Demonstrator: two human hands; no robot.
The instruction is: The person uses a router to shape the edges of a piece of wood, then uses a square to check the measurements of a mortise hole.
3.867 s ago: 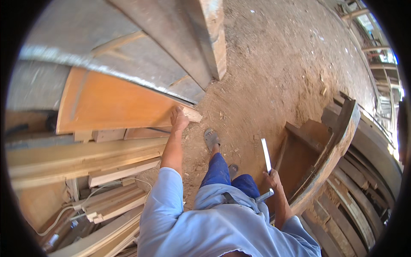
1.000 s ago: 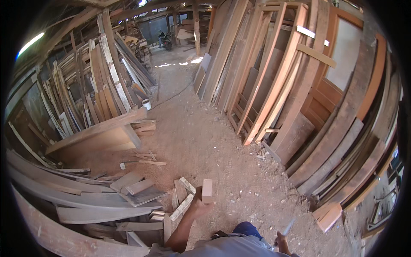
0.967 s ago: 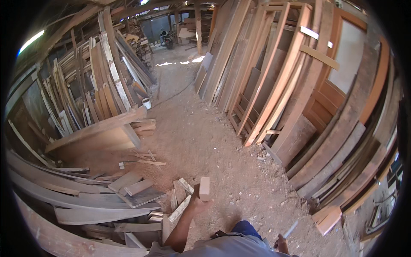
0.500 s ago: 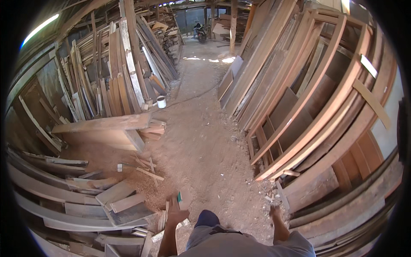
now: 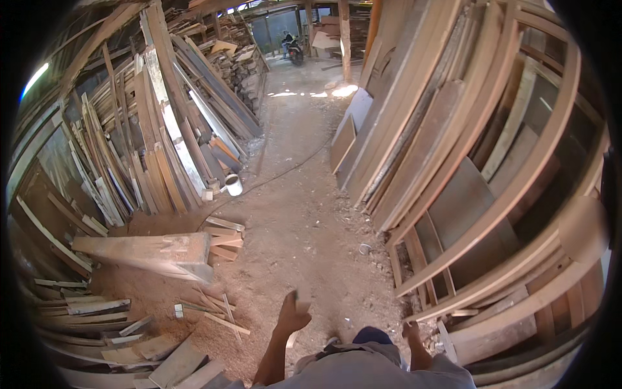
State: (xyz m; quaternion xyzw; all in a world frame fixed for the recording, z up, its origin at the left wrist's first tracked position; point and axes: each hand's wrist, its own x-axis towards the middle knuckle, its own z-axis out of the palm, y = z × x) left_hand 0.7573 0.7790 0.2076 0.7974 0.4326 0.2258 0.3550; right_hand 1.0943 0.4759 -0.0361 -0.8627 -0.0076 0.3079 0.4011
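Head camera shows your left hand [image 5: 293,318] closed around a small tan block [image 5: 302,305], held out in front of you above the dirt floor [image 5: 301,240]. Your right hand [image 5: 411,332] hangs low near the leaning wooden frame [image 5: 512,206]; whether its fingers grip anything, you cannot tell. A white bucket [image 5: 234,186] stands farther ahead, left.

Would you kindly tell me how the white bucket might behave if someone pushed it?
The white bucket has a round wall, so it might roll if tipped. Its rim looks evenly round, so it would probably stay stiff. Its weight is unclear.
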